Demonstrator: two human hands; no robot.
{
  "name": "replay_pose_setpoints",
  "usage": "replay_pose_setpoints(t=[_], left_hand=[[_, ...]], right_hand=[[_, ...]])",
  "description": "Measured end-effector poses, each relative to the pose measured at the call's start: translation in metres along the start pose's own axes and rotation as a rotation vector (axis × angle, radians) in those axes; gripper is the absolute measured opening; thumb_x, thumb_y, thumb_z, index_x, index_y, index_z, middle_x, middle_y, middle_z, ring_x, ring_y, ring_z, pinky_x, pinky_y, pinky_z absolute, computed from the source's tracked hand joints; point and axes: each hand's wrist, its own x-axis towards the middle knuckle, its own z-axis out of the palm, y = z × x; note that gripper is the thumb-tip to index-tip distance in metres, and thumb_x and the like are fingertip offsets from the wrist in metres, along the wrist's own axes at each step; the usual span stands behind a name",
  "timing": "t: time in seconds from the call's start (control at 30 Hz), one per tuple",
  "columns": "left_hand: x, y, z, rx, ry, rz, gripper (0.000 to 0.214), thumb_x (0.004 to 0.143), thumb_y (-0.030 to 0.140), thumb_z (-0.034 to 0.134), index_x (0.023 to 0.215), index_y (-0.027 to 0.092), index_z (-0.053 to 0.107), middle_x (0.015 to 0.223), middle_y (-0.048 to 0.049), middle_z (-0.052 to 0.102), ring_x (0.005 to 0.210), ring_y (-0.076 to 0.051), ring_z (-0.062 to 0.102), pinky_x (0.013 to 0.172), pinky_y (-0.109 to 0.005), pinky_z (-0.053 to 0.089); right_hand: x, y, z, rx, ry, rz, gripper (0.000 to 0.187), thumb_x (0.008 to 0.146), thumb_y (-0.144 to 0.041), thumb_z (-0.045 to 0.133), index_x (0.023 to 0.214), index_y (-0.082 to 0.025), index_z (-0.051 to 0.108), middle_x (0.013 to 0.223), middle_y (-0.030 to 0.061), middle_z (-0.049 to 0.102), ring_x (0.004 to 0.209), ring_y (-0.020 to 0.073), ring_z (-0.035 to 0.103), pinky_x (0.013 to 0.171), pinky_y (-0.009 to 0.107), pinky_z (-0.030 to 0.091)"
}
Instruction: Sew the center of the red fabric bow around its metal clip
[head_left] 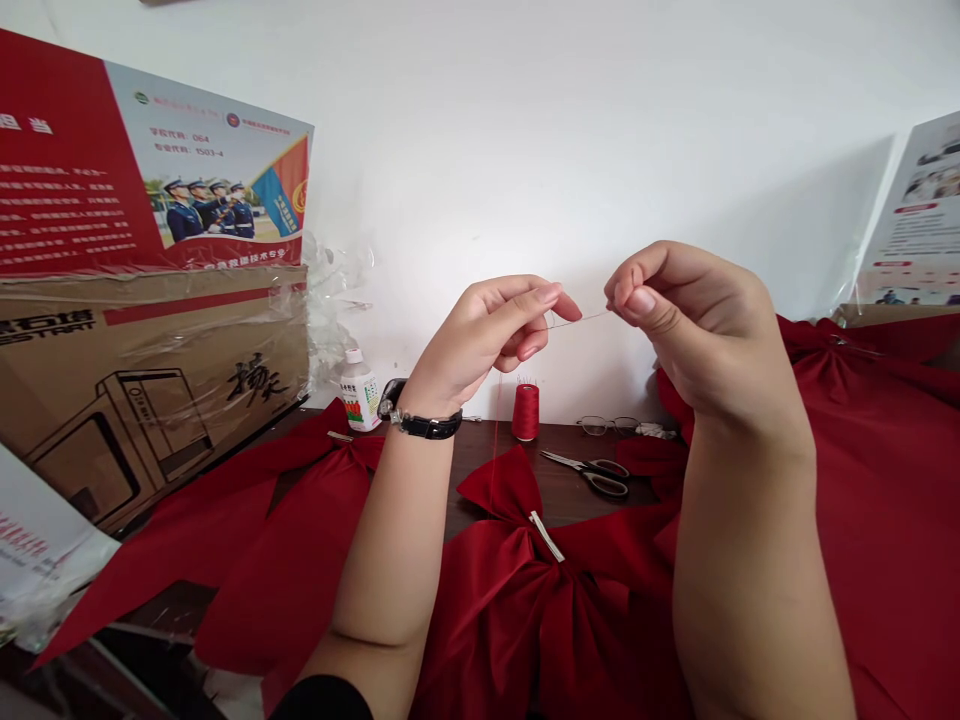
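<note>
Both hands are raised in front of the white wall, with a fine thread (589,318) stretched across the gap between them. My left hand (506,325), wearing a black wristwatch (424,425), has its fingers curled around the thread. A red strand drops from it towards a large red fabric bow (510,590) with a pale clip (547,537) at its middle. My right hand (694,325) is closed in a pinch of thumb and fingers on the thread's other end. Whether a needle is in that pinch, I cannot tell.
On the dark table stand a red thread spool (526,412) with pins in its top and a white bottle (360,392). Scissors (592,470) and glasses (606,426) lie nearby. More red fabric (885,480) spreads right; a cardboard box (165,390) stands left.
</note>
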Motion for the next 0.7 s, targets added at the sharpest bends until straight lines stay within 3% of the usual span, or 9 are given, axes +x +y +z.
replay_pose_setpoints(t=[0.2,0.37,0.57,0.7], left_hand=[[-0.0013,0.0019,0.0002,-0.025,-0.039,-0.020,0.028,0.085,0.043,0.057,0.084,0.017,0.066,0.050,0.0032,0.044,0.040,-0.004,0.035,0.036,-0.018,0.022],[-0.0007,0.0034,0.0006,-0.050,-0.031,-0.040,0.041,0.086,0.052,0.052,0.096,0.015,0.066,0.054,0.0003,0.052,0.039,-0.004,0.035,0.035,-0.019,0.021],[-0.0010,0.0030,-0.0014,-0.087,-0.098,-0.034,0.038,0.085,0.044,0.055,0.115,0.021,0.059,0.062,0.0014,0.059,0.042,-0.005,0.039,0.038,-0.020,0.022],[-0.0006,0.0037,-0.0018,-0.076,-0.154,-0.039,0.045,0.087,0.049,0.050,0.117,0.018,0.059,0.066,-0.0021,0.064,0.044,-0.006,0.041,0.039,-0.021,0.025]], right_hand=[[-0.0002,0.0004,-0.0016,0.014,0.051,-0.014,0.012,0.088,-0.031,0.061,0.079,-0.022,0.062,0.075,0.0021,0.049,0.071,0.0151,0.048,0.063,0.031,0.039],[-0.0010,-0.0014,-0.0021,-0.006,0.042,-0.003,0.013,0.088,-0.033,0.061,0.080,-0.023,0.062,0.075,0.0026,0.049,0.072,0.0161,0.049,0.062,0.032,0.040],[-0.0011,-0.0013,-0.0022,-0.006,0.050,-0.002,0.015,0.087,-0.036,0.061,0.079,-0.023,0.061,0.074,0.0024,0.048,0.071,0.0159,0.049,0.061,0.032,0.041],[-0.0012,-0.0011,-0.0025,-0.007,0.054,-0.009,0.018,0.086,-0.041,0.062,0.080,-0.024,0.061,0.074,0.0027,0.049,0.074,0.0169,0.051,0.064,0.033,0.043]])
